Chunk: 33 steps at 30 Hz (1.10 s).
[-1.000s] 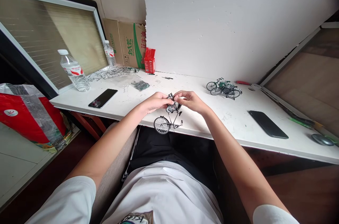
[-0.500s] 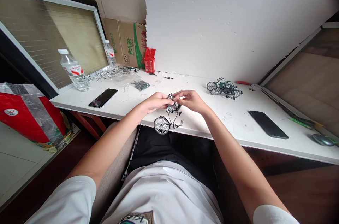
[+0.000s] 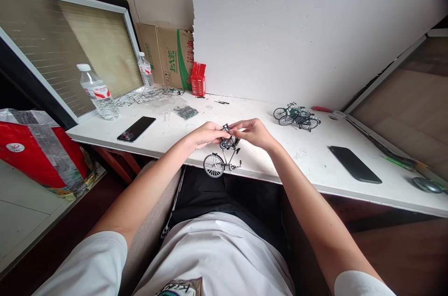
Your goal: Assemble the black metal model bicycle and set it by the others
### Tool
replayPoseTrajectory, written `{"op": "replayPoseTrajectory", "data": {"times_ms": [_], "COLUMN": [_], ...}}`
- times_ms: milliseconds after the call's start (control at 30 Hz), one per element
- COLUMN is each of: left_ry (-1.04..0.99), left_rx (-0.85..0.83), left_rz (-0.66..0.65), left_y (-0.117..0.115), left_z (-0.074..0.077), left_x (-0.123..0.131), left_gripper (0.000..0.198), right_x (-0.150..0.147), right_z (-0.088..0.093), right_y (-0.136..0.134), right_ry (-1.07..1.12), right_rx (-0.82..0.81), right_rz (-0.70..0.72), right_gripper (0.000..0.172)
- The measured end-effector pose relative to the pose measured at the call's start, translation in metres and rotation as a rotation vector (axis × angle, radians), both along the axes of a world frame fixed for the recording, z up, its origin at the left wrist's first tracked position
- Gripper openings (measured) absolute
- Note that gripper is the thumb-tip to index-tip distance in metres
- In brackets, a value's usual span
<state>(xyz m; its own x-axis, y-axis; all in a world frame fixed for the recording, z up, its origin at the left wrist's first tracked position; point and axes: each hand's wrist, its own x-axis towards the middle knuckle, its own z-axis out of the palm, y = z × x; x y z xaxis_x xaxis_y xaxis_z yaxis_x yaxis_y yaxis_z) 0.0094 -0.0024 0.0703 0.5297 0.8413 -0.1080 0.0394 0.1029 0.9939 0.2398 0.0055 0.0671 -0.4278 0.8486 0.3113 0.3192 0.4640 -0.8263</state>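
Head camera: model bicycle (image 3: pixel 225 155) pinched at far end between both hands (image 3: pixel 206 135) (image 3: pixel 252 133).

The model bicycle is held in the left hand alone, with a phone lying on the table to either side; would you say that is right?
Not quite: the head view shows the left hand and the right hand both holding the model bicycle. A phone does lie on the table to either side.

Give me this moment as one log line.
left hand: holds model bicycle | right hand: pinches at its rear wheel | table: phone at right
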Motion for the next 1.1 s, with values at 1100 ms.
{"op": "replayPoseTrajectory", "data": {"times_ms": [1100], "left_ry": [-0.143], "left_rx": [-0.182], "left_rz": [-0.005], "left_y": [0.016], "left_z": [-0.016], "left_x": [-0.002], "left_gripper": [0.023], "right_x": [0.011], "right_z": [-0.018], "right_y": [0.016], "right_ry": [0.046], "right_rx": [-0.150], "right_rz": [0.110], "right_gripper": [0.048]}}
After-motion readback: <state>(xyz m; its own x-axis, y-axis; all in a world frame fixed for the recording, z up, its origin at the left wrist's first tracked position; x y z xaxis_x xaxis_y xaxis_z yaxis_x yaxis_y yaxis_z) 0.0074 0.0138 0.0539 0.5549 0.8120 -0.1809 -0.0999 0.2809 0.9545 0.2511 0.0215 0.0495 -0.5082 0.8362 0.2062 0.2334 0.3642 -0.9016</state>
